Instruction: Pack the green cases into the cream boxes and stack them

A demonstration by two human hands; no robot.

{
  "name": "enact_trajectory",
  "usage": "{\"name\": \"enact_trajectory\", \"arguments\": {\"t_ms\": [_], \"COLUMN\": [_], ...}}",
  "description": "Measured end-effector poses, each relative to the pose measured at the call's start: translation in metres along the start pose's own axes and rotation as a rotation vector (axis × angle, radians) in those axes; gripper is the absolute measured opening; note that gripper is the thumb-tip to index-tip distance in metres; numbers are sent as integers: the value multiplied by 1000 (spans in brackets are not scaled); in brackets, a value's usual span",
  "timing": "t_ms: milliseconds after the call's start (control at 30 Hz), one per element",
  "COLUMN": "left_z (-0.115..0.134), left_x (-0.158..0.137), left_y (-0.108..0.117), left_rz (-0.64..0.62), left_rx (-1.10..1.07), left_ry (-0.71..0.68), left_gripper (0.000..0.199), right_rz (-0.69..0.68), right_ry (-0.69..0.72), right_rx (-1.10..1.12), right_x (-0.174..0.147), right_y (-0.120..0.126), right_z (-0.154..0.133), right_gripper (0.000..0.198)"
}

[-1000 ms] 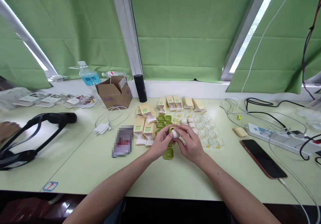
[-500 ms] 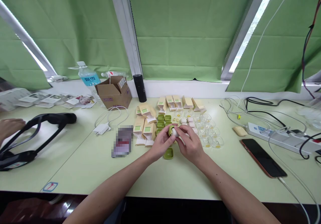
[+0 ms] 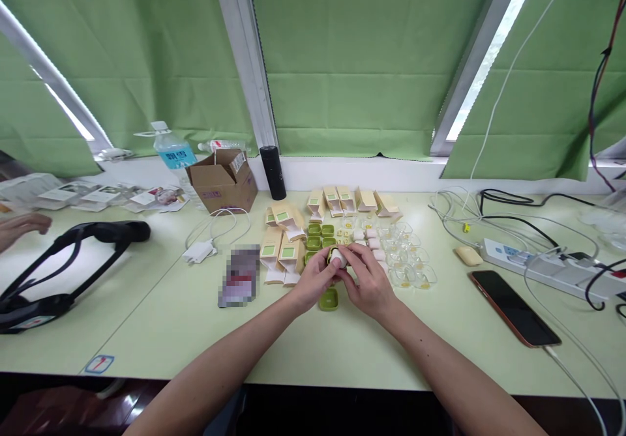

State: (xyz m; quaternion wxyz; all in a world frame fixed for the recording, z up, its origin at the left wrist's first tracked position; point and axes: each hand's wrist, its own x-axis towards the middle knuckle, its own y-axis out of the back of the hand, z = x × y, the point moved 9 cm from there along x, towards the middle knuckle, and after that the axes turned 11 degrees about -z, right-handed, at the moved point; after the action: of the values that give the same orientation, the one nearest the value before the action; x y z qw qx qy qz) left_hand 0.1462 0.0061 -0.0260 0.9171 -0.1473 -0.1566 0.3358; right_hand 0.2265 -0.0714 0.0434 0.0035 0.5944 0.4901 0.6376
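Over the middle of the table, my left hand (image 3: 315,279) has its fingers closed around a small green piece (image 3: 331,251). A rounded white piece (image 3: 338,259) sits against the green one, and the fingers of my right hand (image 3: 370,282) press on it from the other side. My fingers hide much of both pieces. Just below my hands lies a single green square cup (image 3: 328,300). Several more green cups (image 3: 313,230) stand in rows behind my left hand. White cylinders (image 3: 372,233) are lined up behind my right hand, beside several clear plastic covers (image 3: 415,256).
Cream paper boxes (image 3: 292,251) stand left of and behind the cups. Farther left are a cardboard box (image 3: 225,185), a black bottle (image 3: 272,173) and a black headset (image 3: 105,231) near another person's hand (image 3: 22,229). A phone (image 3: 513,307) and a power strip (image 3: 533,265) lie at right.
The white piece has shifted slightly left, closer in against the green piece, with both my hands still on them. At far left, the other person's hand has come away from the headset.
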Motion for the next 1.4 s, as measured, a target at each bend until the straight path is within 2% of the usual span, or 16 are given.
{"name": "enact_trajectory", "arguments": {"t_ms": [333, 600, 867, 1233, 1400], "left_z": [1, 5, 10, 31, 38], "left_x": [-2, 0, 5, 17, 21], "left_y": [-1, -4, -5, 15, 23], "left_rz": [-25, -32, -22, 61, 142], "left_rx": [-72, -272, -339, -291, -314], "left_ry": [-2, -39, -76, -137, -169], "left_gripper": [58, 43, 36, 34, 29], "right_rz": [5, 37, 91, 85, 101], "right_ry": [-21, -37, -112, -295, -347], "right_rx": [20, 14, 66, 222, 186], "right_x": [0, -2, 1, 6, 7], "right_y": [0, 3, 12, 24, 36], "right_z": [4, 10, 17, 44, 55], "right_gripper": [51, 52, 44, 43, 37]}}
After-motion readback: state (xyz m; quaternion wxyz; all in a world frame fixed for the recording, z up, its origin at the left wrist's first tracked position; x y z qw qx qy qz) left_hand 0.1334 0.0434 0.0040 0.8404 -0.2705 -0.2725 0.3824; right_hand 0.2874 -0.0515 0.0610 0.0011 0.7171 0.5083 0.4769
